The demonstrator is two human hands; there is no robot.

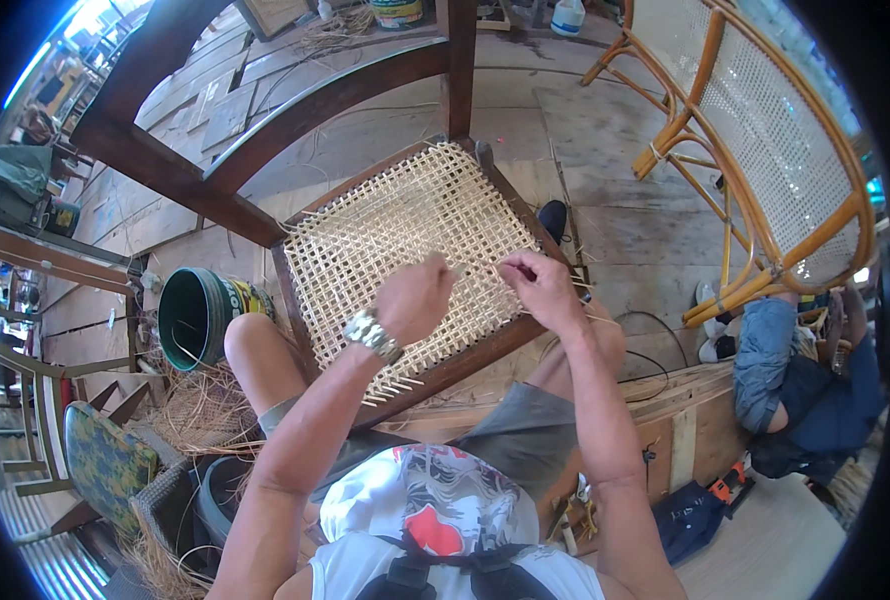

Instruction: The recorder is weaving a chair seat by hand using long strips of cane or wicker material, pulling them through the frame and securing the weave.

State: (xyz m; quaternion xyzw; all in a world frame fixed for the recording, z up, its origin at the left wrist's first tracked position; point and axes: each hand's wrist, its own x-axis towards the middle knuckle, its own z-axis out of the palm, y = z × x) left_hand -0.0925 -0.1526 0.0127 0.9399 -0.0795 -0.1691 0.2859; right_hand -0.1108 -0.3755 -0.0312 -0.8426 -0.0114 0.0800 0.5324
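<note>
Cane seat (355, 235) under close handwork

The seat lies face up in front of the person, set in a dark wooden chair frame (330, 105), its backrest on the far side and the near edge by the knees; the lattice spans most of the opening, with loose strand ends (395, 388) sticking out at the near left corner; the step in hand looks to be working single strands through the weave, probably toward the right side; the next move seems to call for a fine pinch on one strand, a clear hole to thread and an even pull, since a hard tug could kink or split the cane.

The left hand (415, 303), below a metal wristwatch (372, 336), is bunched over the middle of the lattice, back upward and fingers curled under; whether it grips a strand I cannot tell; the right hand (547, 292) comes in over the right edge, wrist bent inward, thumb and forefinger narrow and pointing left toward its partner; a strand between them cannot be made out; both forearms reach forward from the lower edge, converging, the hands near each other but apart.
</note>
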